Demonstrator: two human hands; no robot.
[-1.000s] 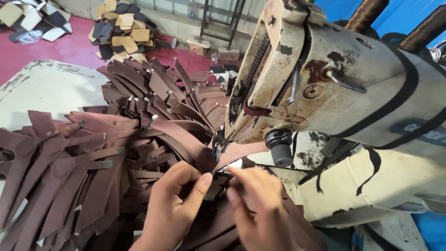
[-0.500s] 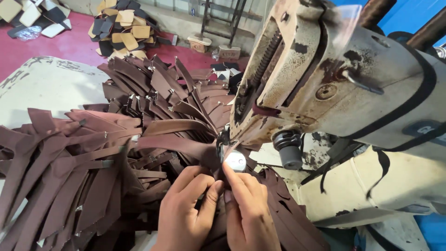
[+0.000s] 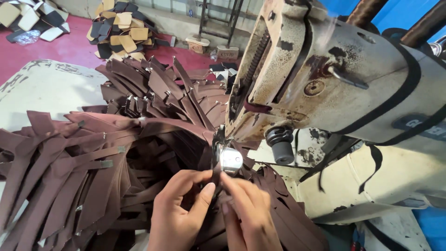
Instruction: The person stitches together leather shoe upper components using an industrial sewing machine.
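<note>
Floor: red, with tan and black sole cutouts (image 3: 121,29) heaped at 11 o'clock.
Bench: brown leather straps (image 3: 83,158) fanned out at 9 o'clock.
Machine: worn cream sewing machine (image 3: 334,93) at 2 o'clock.
Hands: my left hand (image 3: 179,211) and right hand (image 3: 248,211) pinch one brown strap (image 3: 214,174) at the presser foot (image 3: 230,159), dead centre.

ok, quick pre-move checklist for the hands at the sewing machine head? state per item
1. Left hand pinching the brown strap: ok.
2. Right hand on the same strap: ok.
3. Strap seated under the presser foot: cannot tell, metal hides it.
4. Fingertips apart from the foot: ok, though close.
5. Strap pile free of the sewing machine feed: not ok, it crowds the head.
</note>
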